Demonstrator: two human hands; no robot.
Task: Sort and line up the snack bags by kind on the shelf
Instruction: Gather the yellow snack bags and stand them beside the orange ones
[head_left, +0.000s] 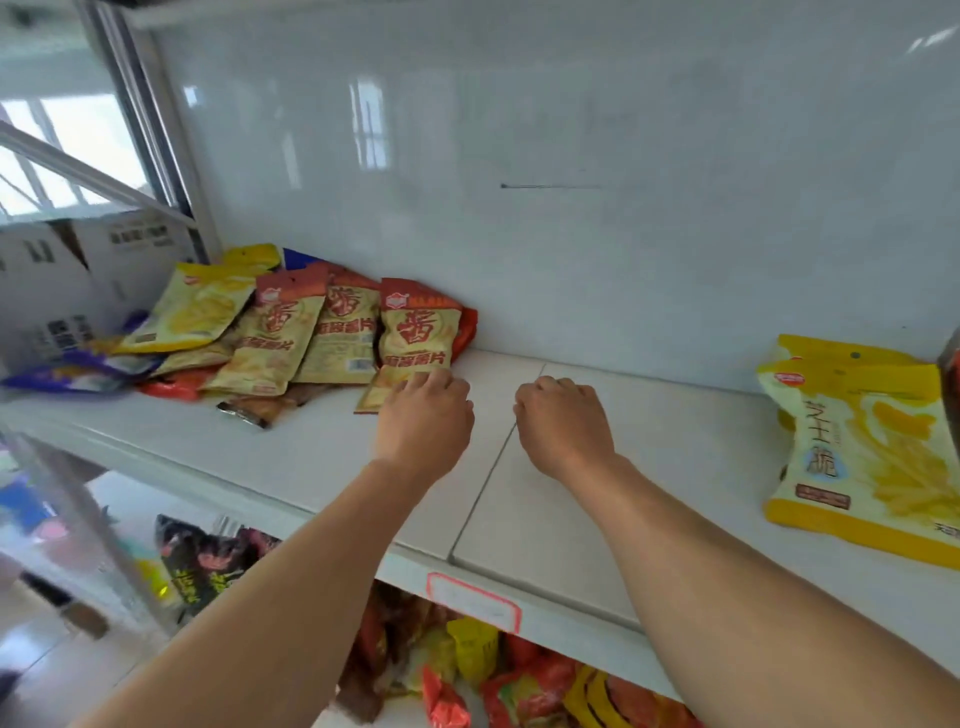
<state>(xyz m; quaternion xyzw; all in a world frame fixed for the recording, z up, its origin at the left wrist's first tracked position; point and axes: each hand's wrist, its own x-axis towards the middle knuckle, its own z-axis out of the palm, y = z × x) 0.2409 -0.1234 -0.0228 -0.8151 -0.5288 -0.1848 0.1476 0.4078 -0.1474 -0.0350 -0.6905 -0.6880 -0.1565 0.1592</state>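
A pile of snack bags lies at the shelf's (597, 467) back left. It has tan bags with red tops (418, 332), a yellow bag (195, 312), purple bags (78, 371) and a red one (171, 387). My left hand (423, 415) is at the lower edge of the rightmost tan bag, over a flat tan bag (373, 396). Its fingers curl down out of sight, so any hold is hidden. My right hand (563, 421) hovers loosely curled over bare shelf, holding nothing. A large yellow cheese-snack bag (862, 447) lies apart at the right.
The white back wall (571, 182) stands close behind the bags. Cardboard boxes (67, 280) sit left of the shelf post (171, 156). The lower shelf holds several dark, red and yellow snack bags (519, 680). A red-framed label (472, 603) is on the shelf's front edge.
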